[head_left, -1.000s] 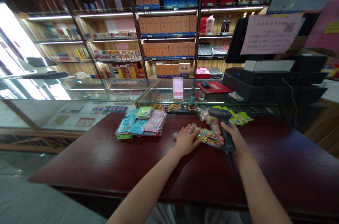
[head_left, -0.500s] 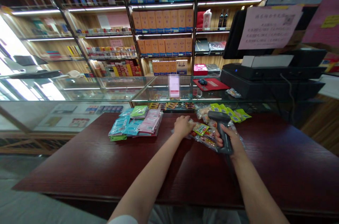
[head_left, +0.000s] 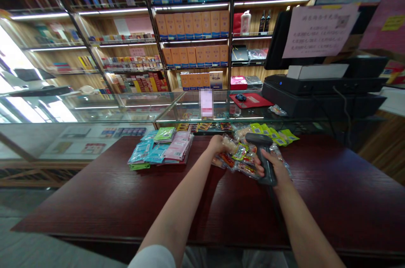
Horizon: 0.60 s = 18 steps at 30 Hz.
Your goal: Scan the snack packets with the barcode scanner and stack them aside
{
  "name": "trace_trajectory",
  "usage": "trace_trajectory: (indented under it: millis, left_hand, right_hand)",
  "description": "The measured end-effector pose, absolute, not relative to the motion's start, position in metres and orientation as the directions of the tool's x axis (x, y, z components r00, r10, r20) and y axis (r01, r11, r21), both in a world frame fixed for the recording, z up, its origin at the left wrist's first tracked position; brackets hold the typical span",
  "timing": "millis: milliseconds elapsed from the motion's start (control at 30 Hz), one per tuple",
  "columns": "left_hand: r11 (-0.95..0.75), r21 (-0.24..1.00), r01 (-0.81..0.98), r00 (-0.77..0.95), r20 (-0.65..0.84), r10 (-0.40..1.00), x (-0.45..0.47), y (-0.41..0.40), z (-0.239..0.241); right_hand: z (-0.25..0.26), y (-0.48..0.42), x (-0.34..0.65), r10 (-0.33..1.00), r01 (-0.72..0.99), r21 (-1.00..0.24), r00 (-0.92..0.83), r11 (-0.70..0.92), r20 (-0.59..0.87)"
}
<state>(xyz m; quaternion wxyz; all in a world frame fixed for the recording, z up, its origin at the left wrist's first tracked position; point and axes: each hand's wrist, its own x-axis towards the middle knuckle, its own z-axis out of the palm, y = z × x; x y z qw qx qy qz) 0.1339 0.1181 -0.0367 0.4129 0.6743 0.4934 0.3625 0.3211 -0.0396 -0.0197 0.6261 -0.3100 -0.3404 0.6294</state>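
My right hand [head_left: 275, 167] is wrapped round the handle of a black barcode scanner [head_left: 265, 160], its head pointing left over the packets. My left hand [head_left: 217, 144] is closed on the edge of a clear snack packet [head_left: 229, 146]; its fingertips are partly hidden. Just right of it, a yellow-green snack packet [head_left: 240, 152] lies on a heap of clear-wrapped snacks [head_left: 246, 169]. Several lime-green packets [head_left: 280, 137] lie behind the scanner. Left of my hands sits a pile of blue, pink and green packets [head_left: 161, 148].
All the packets rest on a dark red wooden table [head_left: 126, 204]. Behind it stands a glass display counter [head_left: 177, 109], with a red mat [head_left: 253, 100] and a mouse [head_left: 240, 97] on top. A monitor [head_left: 278, 42] and black cash drawer [head_left: 322, 101] stand at the right.
My left hand has closed on a clear packet and lifted it slightly from the heap. The scanner in my right hand has barely moved. The view has shifted a little.
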Motion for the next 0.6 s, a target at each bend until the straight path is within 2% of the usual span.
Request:
trace_trajectory:
  millis: [100,167,267,367,600]
  left_hand:
    - [-0.217,0.924,0.316,0.157,0.175,0.972,0.125,0.112,-0.029]
    - [-0.241,0.945,0.219,0.066,0.232,0.97,0.115,0.106,-0.026]
    - [-0.189,0.981,-0.037,-0.044,0.188,0.981,0.1,0.094,-0.03]
    - [-0.138,0.95,-0.281,-0.106,0.112,0.988,0.087,0.081,-0.039]
    - [-0.216,0.871,-0.441,-0.183,0.148,0.972,0.079,0.066,-0.048]
  right_hand:
    - [-0.02,-0.04,0.319,0.998,-0.567,-0.824,-0.043,0.014,0.046]
    - [-0.02,-0.042,0.317,0.997,-0.557,-0.831,-0.061,0.01,0.053]
    - [-0.02,-0.045,0.312,0.994,-0.538,-0.843,-0.093,0.001,0.061]
    - [-0.02,-0.049,0.304,0.989,-0.523,-0.852,-0.133,-0.014,0.065]
    - [-0.022,-0.054,0.292,0.959,-0.488,-0.869,-0.274,-0.076,0.07]
